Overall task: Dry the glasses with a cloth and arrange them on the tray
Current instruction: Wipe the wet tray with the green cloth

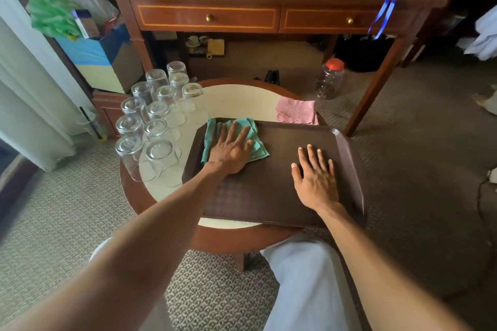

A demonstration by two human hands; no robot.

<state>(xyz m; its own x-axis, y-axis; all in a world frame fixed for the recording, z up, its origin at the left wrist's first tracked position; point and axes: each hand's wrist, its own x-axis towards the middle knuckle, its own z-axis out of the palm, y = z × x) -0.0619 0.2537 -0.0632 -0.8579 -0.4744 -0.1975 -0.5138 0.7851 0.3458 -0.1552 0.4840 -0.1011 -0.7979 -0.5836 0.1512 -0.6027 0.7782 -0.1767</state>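
Forearms reach up from the bottom edge as I press my left hand (pixel 231 150), fingers straight and slightly spread, on the green cloth (pixel 259 152) in the upper-left corner of the tray (pixel 269 196). My right hand (pixel 316 177) lies splayed on bare tray. Upside-down glasses (pixel 158 129) cluster left of centre, beside the tray. They look light, slick and breakable to me, best gripped round the wall. The cloth is limp.

I see the clear glasses (pixel 158 110) standing upside down in a tight cluster at the left, just beside the dark brown rectangular tray (pixel 271 166), which lies flat in the middle. A crumpled green cloth (pixel 261 152) lies on the tray's far left corner, pressed under the left hand (pixel 231 149), fingers flat.
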